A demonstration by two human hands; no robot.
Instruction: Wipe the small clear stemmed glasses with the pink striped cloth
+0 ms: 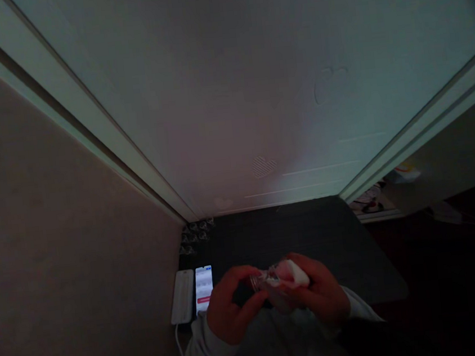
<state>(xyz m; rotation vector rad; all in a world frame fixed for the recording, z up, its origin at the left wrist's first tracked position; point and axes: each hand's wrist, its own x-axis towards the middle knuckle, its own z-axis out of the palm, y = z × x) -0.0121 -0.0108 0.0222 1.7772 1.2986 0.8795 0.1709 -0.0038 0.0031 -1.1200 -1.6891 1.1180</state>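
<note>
Clear piece (257, 281) between the fingers, over the dark table (277, 233).
The left hand (231, 310) has thumb and finger clamped on its ridged end; the right hand (323, 292) grips a white wad (300, 273) at the other. Left of the left fingers glows a phone (203, 286), a white box (182, 297) just past it; clear bits (194, 233) sit farther off.

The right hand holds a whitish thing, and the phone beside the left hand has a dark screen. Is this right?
No: the head view shows the phone beside the left hand with its screen lit, not dark. The right hand does hold a whitish thing.
</note>
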